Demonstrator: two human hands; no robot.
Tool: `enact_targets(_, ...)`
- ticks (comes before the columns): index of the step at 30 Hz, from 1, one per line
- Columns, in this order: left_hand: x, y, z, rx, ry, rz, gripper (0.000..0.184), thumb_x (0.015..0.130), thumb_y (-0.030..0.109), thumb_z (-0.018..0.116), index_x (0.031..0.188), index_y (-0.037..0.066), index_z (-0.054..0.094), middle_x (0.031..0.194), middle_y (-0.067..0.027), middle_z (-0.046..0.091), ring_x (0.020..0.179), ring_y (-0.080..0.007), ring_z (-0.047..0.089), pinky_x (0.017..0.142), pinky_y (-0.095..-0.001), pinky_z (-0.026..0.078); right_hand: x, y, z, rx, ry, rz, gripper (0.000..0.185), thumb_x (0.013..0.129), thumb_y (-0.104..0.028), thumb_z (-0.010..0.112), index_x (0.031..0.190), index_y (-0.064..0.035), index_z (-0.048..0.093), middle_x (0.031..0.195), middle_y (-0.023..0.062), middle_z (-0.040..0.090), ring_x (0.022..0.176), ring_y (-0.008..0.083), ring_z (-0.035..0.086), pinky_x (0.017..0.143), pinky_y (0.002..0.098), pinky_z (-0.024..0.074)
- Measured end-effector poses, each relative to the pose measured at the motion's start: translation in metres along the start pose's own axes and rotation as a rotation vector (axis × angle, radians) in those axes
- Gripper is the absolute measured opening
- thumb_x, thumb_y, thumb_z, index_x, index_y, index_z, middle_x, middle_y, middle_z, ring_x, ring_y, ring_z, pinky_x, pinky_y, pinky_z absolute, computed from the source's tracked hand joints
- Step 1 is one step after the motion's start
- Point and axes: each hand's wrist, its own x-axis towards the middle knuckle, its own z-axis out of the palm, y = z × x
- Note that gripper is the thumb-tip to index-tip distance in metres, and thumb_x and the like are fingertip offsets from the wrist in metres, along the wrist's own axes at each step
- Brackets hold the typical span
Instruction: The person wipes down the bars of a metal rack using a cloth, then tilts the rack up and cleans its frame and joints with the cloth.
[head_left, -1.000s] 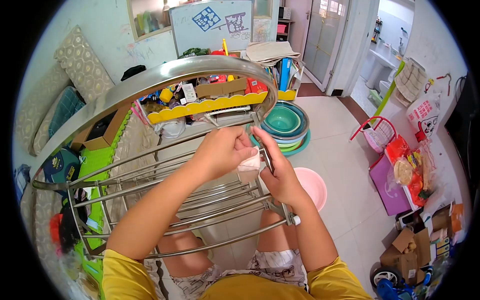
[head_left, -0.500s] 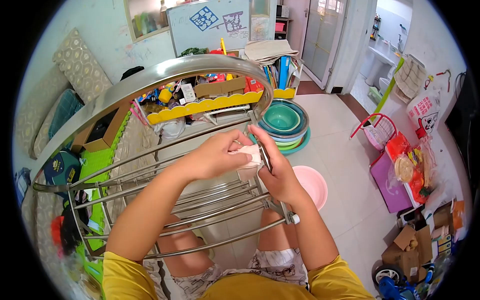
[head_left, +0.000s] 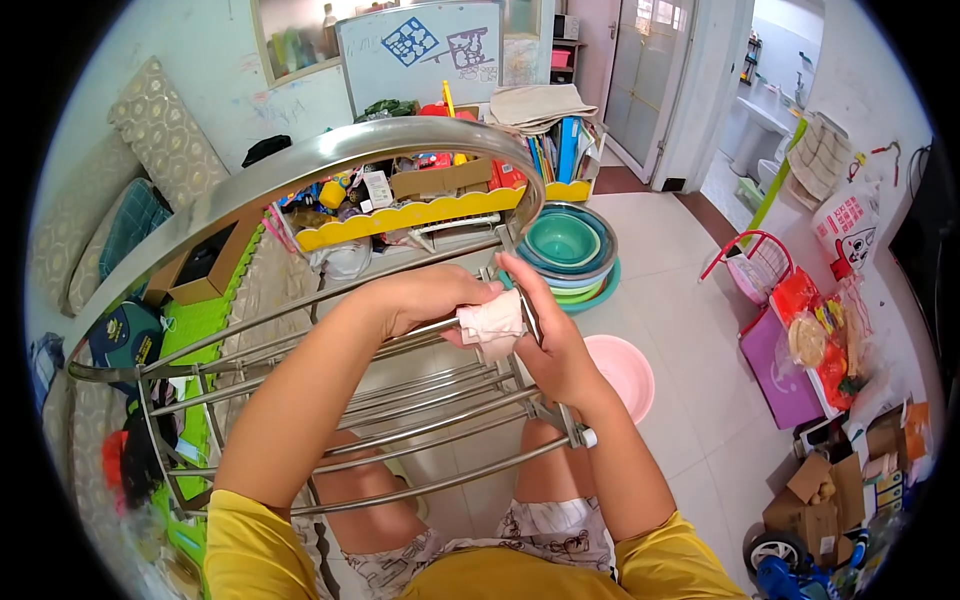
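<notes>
A metal rack (head_left: 430, 408) of shiny tubes, with a large curved band arching at its far side, lies across my lap. My left hand (head_left: 425, 300) is closed on a pale pink cloth (head_left: 490, 322), which is wrapped around a thin tube near the rack's right end. Its fingers are partly hidden beneath the cloth. My right hand (head_left: 550, 340) grips the rack's right end piece, thumb and fingers around the flat metal, just right of the cloth.
Stacked basins (head_left: 565, 245) and a pink basin (head_left: 618, 375) stand on the floor ahead. Behind is a yellow-edged toy shelf (head_left: 420, 216). Cardboard boxes (head_left: 815, 505) and a purple box (head_left: 780, 370) are at the right, a green mat (head_left: 205, 320) at the left.
My left hand has turned over and its fingers have gone under the tube, with more of the pink cloth now showing. My right hand has stayed on the rack's end.
</notes>
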Motion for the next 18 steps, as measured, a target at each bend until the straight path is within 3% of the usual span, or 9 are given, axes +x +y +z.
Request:
enact_targets(4,0.001,0.003,0.001,-0.157,-0.067,0.037,0.026,0.099,0.029,0.063,0.100,0.003,0.070,0.087,-0.0036,0.069,0.076,-0.0127,0.062,0.068,-0.0282,0.050,-0.001,0.004,0.001,0.011,0.013,-0.021,0.087,0.070,0.019,0.040,0.152,-0.0071,0.033,0.149,0.0192,0.044,0.140,0.0358,0.041,0.116,0.0365,0.0310)
enact_targets(10,0.004,0.010,0.007,-0.148,-0.051,0.046,0.019,0.093,0.022,0.070,0.098,0.004,0.070,0.088,-0.0018,0.069,0.080,-0.0113,0.062,0.076,-0.0280,0.048,0.000,0.005,0.001,0.005,0.005,-0.022,0.086,0.070,0.018,0.041,0.152,-0.0064,0.033,0.150,0.0181,0.043,0.141,0.0359,0.040,0.116,0.0369,0.0306)
enact_targets(18,0.005,0.012,0.020,0.039,0.061,0.094,0.021,0.091,0.023,0.070,0.094,0.002,0.069,0.084,-0.0008,0.066,0.075,-0.0087,0.057,0.068,-0.0250,0.045,-0.001,0.004,0.001,-0.017,0.004,-0.022,0.088,0.070,0.018,0.044,0.153,-0.0074,0.032,0.148,0.0174,0.045,0.136,0.0380,0.043,0.115,0.0395,0.0323)
